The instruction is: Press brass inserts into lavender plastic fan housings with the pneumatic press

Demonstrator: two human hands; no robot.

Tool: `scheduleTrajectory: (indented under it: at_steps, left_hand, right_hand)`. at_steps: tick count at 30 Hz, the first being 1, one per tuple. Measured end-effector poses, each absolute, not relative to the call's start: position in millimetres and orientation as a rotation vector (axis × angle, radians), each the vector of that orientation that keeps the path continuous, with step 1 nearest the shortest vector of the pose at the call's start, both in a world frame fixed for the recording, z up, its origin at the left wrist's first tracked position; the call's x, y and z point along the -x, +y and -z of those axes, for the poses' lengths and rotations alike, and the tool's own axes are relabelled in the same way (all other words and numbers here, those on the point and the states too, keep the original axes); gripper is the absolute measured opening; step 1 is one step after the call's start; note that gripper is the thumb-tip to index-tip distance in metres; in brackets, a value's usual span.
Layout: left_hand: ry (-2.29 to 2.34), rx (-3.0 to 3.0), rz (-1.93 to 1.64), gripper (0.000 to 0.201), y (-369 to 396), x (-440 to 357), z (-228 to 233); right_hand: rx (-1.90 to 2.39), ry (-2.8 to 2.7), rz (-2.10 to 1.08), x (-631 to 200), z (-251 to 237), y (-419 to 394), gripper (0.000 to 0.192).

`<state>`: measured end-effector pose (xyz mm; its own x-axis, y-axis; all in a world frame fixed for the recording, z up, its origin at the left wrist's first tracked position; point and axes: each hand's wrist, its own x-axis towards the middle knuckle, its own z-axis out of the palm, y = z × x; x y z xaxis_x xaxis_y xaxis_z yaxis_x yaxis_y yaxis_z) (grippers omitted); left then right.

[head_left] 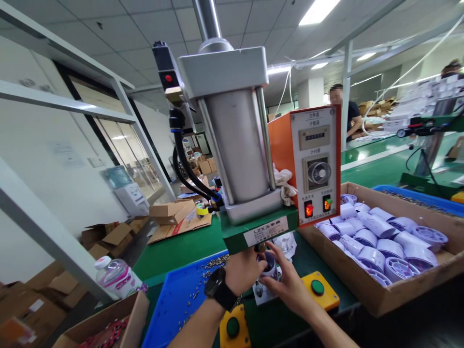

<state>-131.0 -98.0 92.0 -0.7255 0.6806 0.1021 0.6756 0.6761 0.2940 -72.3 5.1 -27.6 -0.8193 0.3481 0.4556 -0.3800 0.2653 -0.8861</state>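
Both my hands meet under the head of a pneumatic press [235, 140]. My left hand [243, 271], with a black watch on its wrist, and my right hand [288, 280] hold a small white round part [269, 265] on the press base between them. The fingers of both hands wrap around the part. Which hand bears it I cannot tell. Two yellow boxes with green push buttons lie close by, one [234, 327] under my left wrist, the other [319, 288] just right of my right hand.
A cardboard box [380, 295] full of several white round parts stands at the right. A blue tray [177, 299] with several small metal pieces lies at the left, beside a plastic bottle [118, 276]. An orange control box [314, 164] hangs on the press. Another person [350, 118] works far back.
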Motion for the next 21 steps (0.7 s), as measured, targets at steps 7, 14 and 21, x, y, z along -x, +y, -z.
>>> scheduleTrajectory:
  at_steps: [7, 14, 21]
  left_hand:
    - [2.845, -1.152, -0.464, 0.009, -93, 133, -90]
    - [2.842, -1.17, -0.661, 0.02, -105, 131, -95]
    - [3.139, -1.619, -0.454, 0.029, -215, 113, 6]
  right_hand:
    - [-0.093, -1.946, -1.64, 72, 18, 6, 0.073]
    - [-0.116, -2.211, -1.293, 57, 33, 35, 0.076]
    - [0.181, -2.291, -0.728, 3, 76, 73, 0.02]
